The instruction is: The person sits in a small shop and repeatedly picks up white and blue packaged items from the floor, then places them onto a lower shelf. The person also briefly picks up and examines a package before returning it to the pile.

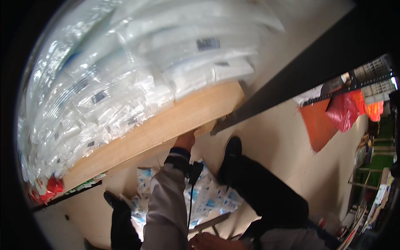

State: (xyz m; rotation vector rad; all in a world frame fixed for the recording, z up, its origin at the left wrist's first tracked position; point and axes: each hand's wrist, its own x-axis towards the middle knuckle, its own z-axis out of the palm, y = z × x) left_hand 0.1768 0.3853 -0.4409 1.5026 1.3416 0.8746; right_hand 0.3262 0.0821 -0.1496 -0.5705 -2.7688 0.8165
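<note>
My left hand (pixel 186 141) reaches up to the lower edge of a pale wooden shelf board (pixel 150 128). Its fingertips pass behind or under the board, so their grip is hidden. A dark strap with a small black device (pixel 194 172) and a cable circles that wrist. On the board lie stacked clear plastic packets (pixel 125 84), some bearing dark printed patches. My right hand (pixel 215 241) is low in the picture beside a stool-like frame (pixel 212 221), partly cut off; I cannot tell whether it holds the frame. Under my left arm, white-and-blue packets (pixel 206 200) lie on the floor.
A dark metal upright (pixel 281 78) slants past the board's right end. Red packets (pixel 53 189) sit at its left end. To the right, an orange sheet (pixel 317 125) and a red plastic bag (pixel 343 111) hang by another rack. My shoes (pixel 233 147) stand on the tiled floor.
</note>
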